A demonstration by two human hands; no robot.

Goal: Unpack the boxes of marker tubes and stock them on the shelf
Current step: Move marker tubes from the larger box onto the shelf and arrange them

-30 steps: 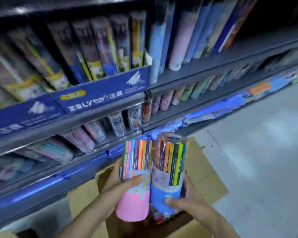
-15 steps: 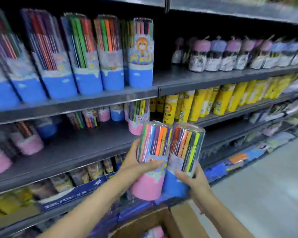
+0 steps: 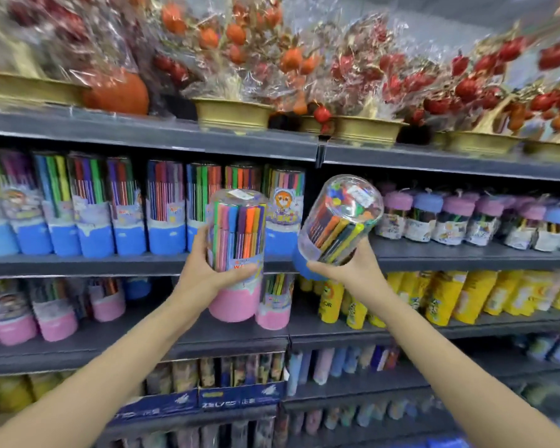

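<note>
From the head view, the left hand (image 3: 204, 270) is wrapped around a pink-bottomed marker tube (image 3: 235, 253) and holds it standing up. The right hand (image 3: 346, 270) grips a blue-bottomed marker tube (image 3: 338, 221), tipped so its clear top leans toward the camera. The two tubes are near each other but not touching. Behind the hands is the shelf (image 3: 110, 263) with a row of blue tubes (image 3: 126, 218). Just below the left hand stand pink tubes (image 3: 275, 302). Below the right hand are yellow packs (image 3: 466, 295), maybe crayons; they are blurry.
</note>
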